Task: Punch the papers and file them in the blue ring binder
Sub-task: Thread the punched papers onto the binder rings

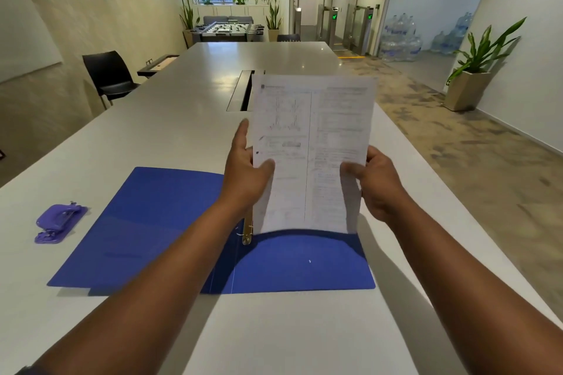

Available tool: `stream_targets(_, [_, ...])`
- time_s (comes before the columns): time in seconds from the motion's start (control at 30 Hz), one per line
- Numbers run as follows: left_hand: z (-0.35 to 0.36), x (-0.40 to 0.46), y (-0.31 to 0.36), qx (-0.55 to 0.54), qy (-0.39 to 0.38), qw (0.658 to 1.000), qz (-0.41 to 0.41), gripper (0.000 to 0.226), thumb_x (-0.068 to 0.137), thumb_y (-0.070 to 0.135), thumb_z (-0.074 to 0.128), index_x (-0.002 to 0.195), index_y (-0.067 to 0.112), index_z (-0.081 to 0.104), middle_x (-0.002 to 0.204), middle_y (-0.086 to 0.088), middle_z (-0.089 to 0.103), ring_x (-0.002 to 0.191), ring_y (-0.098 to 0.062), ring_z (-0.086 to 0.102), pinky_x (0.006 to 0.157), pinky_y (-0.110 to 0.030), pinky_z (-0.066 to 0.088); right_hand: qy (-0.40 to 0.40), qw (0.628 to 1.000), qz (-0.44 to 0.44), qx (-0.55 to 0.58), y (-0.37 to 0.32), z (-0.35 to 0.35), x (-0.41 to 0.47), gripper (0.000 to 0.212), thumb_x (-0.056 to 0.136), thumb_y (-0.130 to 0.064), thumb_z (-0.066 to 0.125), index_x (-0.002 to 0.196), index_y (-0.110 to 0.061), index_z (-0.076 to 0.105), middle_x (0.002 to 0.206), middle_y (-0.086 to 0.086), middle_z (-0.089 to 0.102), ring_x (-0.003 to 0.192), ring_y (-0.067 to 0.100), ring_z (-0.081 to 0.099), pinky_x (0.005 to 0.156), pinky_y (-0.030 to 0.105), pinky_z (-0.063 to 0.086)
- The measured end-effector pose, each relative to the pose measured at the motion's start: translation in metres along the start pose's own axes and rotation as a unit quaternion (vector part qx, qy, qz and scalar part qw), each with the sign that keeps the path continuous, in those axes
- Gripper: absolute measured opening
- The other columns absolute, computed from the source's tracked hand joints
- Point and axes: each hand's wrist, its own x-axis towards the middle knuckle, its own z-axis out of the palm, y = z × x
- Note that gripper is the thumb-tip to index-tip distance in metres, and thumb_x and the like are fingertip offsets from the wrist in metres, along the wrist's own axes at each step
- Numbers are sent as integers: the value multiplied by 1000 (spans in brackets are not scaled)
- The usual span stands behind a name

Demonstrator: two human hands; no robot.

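Note:
I hold a stack of printed papers [310, 143] upright above the table, its lower edge hovering over the open blue ring binder [146, 222]. My left hand [246, 170] grips the left edge, thumb on the front. At the right edge my right hand [376, 183] pinches the sheets the same way. A punched hole shows near the left margin. The binder lies flat and open, with its brass ring mechanism [248, 230] partly hidden behind the papers. A purple hole punch [59, 222] sits on the table to the left of the binder.
The long white table [182, 100] has a cable slot [242, 90] in its middle beyond the papers. A black chair [108, 76] stands at the left side. Potted plants, a foosball table and water bottles stand farther off in the room.

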Motion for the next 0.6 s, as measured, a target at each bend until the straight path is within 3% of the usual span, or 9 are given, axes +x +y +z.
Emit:
stream_targets(0.07, [0,4,2,-23,16,1000,13,51,97,6,64,142,22,49,121,6,71,109,-11,70,84,-25,61,-12,999,-17,31,-3,-1,0,32,93,6,62,106,-21,70,105,-3,78,95,17,74,84,40,61])
stream_targets(0.17, [4,2,-10,-44,12,999,-9,25,100,14,61,124,20,61,118,5,73,106,-12,71,86,-30,61,-19,999,-5,43,7,-3,-2,28,91,7,62,108,-14,70,112,5,76,106,29,71,89,46,59])
stream_targets(0.3, [9,-6,-30,-84,-7,995,-53,18,102,15,59,116,25,63,116,5,74,105,-15,72,84,-31,62,-45,999,11,13,21,-1,-8,28,91,8,63,100,-17,71,99,-4,78,96,23,72,78,38,59])
stream_targets(0.4, [9,-7,-35,-86,-2,995,-54,17,103,16,58,118,20,62,116,6,74,101,-11,73,77,-25,61,-54,999,9,-2,23,-2,-6,28,90,7,65,99,-18,71,102,-3,77,100,22,70,86,42,58])
stream_targets(0.6, [9,-6,-38,-89,-12,994,-69,19,103,18,58,121,18,64,120,0,74,108,-20,72,89,-39,60,-39,999,3,-8,30,2,-5,16,93,-11,70,105,-23,71,101,-9,78,97,19,73,81,36,58])
